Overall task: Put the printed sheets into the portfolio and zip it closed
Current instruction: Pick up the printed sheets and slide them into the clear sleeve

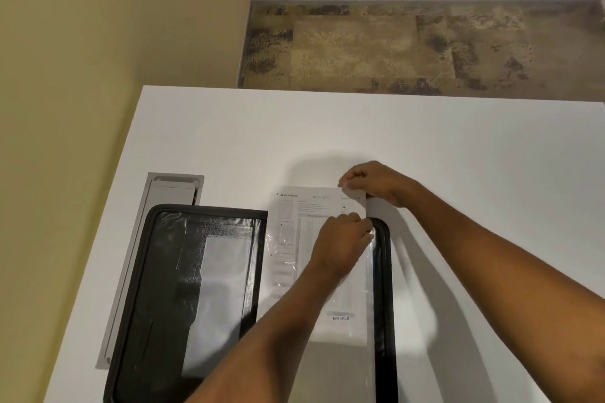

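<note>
A black zip portfolio (183, 275) lies open flat on the white table, its left half lined with glossy pockets, its right edge a black zipper band (383, 288). Printed sheets (304, 226) lie on the right half, partly inside a clear plastic sleeve, their top sticking out past the portfolio's upper edge. My right hand (376, 181) pinches the sheets' top right corner. My left hand (342, 245) rests on the sheets with its fingertips pinched at the sleeve's right edge; what they grip is unclear between sleeve and paper.
A grey cable hatch (170, 193) is set into the table (360, 127) just behind the portfolio's left half. The table's left edge runs along a yellowish wall. Patterned carpet and a purple wall lie beyond the far edge.
</note>
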A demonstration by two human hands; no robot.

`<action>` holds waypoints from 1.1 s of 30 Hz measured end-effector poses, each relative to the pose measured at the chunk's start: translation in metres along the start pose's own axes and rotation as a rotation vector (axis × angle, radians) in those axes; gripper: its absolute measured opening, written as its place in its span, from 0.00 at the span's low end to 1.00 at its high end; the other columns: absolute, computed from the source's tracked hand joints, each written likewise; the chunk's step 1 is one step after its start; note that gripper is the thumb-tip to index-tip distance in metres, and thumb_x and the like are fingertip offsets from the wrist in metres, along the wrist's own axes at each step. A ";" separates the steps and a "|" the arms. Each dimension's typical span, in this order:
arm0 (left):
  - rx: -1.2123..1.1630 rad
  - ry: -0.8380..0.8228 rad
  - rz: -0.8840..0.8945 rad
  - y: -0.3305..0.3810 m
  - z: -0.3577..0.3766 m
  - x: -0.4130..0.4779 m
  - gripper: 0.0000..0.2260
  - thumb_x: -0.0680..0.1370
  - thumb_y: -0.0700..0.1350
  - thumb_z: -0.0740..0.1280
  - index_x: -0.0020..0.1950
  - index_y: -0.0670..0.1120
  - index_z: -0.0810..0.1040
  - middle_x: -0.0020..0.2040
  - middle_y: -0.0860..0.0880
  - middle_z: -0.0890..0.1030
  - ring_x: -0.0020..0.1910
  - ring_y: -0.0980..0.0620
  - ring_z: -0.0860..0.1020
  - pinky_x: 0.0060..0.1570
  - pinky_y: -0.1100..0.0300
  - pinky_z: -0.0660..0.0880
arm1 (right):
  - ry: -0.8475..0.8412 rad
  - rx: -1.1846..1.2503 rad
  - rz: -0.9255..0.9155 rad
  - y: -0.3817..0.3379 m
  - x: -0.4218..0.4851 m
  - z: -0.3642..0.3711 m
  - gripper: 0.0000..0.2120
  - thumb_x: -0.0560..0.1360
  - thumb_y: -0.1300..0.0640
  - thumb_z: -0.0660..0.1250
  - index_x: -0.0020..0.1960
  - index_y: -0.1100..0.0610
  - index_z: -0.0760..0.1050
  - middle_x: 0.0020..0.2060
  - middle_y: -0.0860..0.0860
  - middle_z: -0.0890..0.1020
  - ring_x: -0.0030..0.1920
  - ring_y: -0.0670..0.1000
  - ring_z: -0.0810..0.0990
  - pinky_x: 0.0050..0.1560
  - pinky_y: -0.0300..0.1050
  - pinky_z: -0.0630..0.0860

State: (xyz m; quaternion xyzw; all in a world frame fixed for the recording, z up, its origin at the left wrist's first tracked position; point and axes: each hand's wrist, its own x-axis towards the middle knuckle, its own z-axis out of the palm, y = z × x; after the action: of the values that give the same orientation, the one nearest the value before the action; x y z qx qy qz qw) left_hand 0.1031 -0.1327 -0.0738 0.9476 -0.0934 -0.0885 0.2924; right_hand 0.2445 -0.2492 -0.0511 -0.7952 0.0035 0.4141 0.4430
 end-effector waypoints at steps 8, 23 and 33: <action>-0.098 -0.047 0.073 -0.007 -0.013 0.004 0.09 0.81 0.37 0.64 0.47 0.42 0.84 0.43 0.46 0.85 0.41 0.47 0.78 0.45 0.49 0.75 | -0.011 -0.217 -0.053 -0.011 -0.004 0.014 0.19 0.85 0.48 0.61 0.50 0.57 0.86 0.51 0.50 0.87 0.55 0.53 0.83 0.53 0.46 0.76; -0.283 -0.092 -0.134 -0.006 -0.021 -0.005 0.09 0.78 0.39 0.72 0.58 0.43 0.84 0.52 0.46 0.84 0.49 0.48 0.82 0.52 0.50 0.80 | -0.180 -0.154 0.006 0.015 -0.059 0.033 0.39 0.84 0.33 0.44 0.43 0.59 0.84 0.41 0.53 0.87 0.46 0.50 0.83 0.65 0.53 0.74; -0.150 -0.149 -0.155 -0.029 -0.045 -0.013 0.07 0.79 0.39 0.71 0.53 0.46 0.88 0.47 0.49 0.86 0.45 0.50 0.83 0.48 0.53 0.79 | -0.134 -0.310 -0.046 0.022 -0.074 0.048 0.37 0.83 0.32 0.44 0.51 0.56 0.83 0.45 0.48 0.83 0.48 0.49 0.79 0.59 0.49 0.73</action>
State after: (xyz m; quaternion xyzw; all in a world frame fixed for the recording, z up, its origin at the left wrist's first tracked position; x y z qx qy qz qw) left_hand 0.1042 -0.0822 -0.0520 0.9182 -0.0347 -0.1877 0.3471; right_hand 0.1564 -0.2554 -0.0300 -0.8244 -0.1083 0.4516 0.3237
